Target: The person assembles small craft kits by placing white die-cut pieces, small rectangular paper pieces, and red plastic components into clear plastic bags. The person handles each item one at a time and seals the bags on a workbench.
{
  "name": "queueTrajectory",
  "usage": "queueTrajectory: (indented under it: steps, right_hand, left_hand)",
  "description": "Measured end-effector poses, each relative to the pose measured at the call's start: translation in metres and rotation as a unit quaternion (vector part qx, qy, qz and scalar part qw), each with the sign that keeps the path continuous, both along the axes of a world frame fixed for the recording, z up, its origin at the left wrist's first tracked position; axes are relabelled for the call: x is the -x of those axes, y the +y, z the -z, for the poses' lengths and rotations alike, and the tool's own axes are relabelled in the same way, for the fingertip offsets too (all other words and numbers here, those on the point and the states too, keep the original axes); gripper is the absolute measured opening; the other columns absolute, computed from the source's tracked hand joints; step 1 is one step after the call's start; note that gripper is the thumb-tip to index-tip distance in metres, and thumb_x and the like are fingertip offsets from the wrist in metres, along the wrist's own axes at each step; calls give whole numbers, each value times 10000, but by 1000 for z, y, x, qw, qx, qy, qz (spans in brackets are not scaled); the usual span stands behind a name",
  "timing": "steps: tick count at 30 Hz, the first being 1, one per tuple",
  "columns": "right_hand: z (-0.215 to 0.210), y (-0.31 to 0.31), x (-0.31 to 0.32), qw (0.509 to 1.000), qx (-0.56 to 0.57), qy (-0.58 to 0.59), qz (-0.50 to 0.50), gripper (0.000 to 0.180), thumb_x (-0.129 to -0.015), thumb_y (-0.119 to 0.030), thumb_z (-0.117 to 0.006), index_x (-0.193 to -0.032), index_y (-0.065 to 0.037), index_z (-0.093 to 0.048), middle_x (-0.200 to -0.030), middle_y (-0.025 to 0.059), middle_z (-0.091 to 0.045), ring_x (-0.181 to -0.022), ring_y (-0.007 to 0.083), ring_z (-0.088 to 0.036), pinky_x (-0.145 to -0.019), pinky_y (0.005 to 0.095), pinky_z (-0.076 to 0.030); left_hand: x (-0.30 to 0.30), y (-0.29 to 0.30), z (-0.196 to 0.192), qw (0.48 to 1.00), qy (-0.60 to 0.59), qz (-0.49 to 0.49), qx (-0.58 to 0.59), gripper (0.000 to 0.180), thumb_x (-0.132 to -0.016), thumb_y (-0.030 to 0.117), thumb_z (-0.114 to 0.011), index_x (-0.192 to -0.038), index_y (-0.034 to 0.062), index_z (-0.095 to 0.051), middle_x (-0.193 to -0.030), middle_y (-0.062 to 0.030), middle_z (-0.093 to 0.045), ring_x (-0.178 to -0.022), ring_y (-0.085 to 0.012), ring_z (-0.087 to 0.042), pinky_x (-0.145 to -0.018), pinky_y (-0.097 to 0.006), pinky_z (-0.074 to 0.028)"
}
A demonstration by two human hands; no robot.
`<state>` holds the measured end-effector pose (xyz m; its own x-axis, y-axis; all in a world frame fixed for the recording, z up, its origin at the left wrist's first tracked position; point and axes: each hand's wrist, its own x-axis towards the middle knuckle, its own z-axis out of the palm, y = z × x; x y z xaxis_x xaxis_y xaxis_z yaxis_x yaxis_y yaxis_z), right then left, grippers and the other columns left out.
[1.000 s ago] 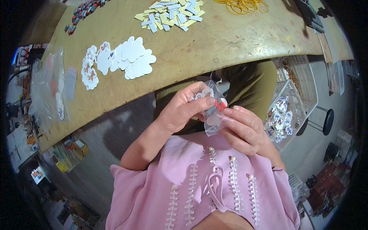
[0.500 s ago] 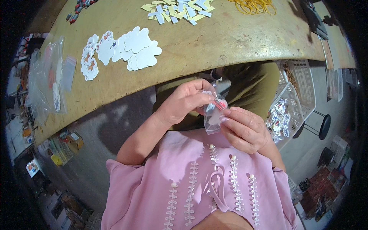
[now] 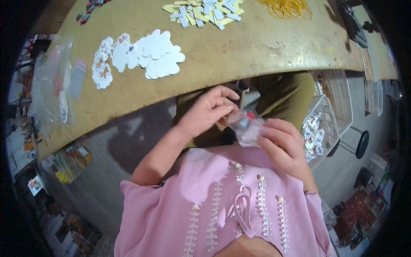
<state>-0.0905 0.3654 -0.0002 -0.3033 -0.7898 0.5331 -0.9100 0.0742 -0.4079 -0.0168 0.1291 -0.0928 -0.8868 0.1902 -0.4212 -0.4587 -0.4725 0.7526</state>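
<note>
A small clear plastic bag (image 3: 248, 136) is stretched between my hands above my lap. Inside it show something red and bluish and a whitish piece, blurred by the plastic. My left hand (image 3: 214, 108) pinches the bag's upper left corner between thumb and fingers, its forefinger curled above. With fingers bent, my right hand (image 3: 283, 143) grips the bag's right side. On the table beyond lie overlapping white cloud-shaped cards (image 3: 160, 55), and left of them several cards with printed brown figures (image 3: 102, 70).
Across the wooden table (image 3: 274, 47) are a pile of pale yellow and grey strips (image 3: 205, 13), yellow rubber bands (image 3: 287, 7), small red-and-grey parts (image 3: 88, 9) and clear bags (image 3: 53, 88). A white basket (image 3: 327, 113) with filled shiny packets (image 3: 314, 135) stands right of my legs.
My right hand has shifted slightly right and the bag now lies more tilted and spread between my hands. My left fingers have drawn back to the bag's corner.
</note>
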Motion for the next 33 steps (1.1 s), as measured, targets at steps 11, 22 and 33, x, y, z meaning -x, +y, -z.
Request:
queueTrajectory:
  steps: [11, 22, 33]
  right_hand:
    - [8, 3, 8, 989, -58, -111, 75, 263, -721, -5, -748, -981, 28, -722, -1108, 157, -714, -1064, 371, -702, -872, 439, -608]
    - [35, 4, 4, 983, -40, -139, 111, 230, -764, 26, -724, -992, 26, -696, -1110, 154, -718, -1054, 360, -712, -879, 433, -614]
    - [35, -4, 13, 985, -16, -141, 102, 250, -752, 34, -729, -998, 23, -690, -1116, 159, -703, -1056, 361, -704, -868, 431, -611]
  left_hand:
    - [27, -37, -108, 832, 227, 106, 494, 122, -942, 69, -733, -1055, 24, -743, -893, -120, -761, -753, -189, -731, -692, -331, -574]
    - [125, -110, -95, 699, 278, 16, 658, 125, -917, 58, -753, -1022, -1, -720, -981, -140, -685, -841, -284, -704, -772, -390, -572]
    - [117, -104, -87, 811, 174, -66, 555, 132, -1024, 102, -691, -1003, -28, -692, -950, -88, -728, -787, -129, -706, -703, -301, -581]
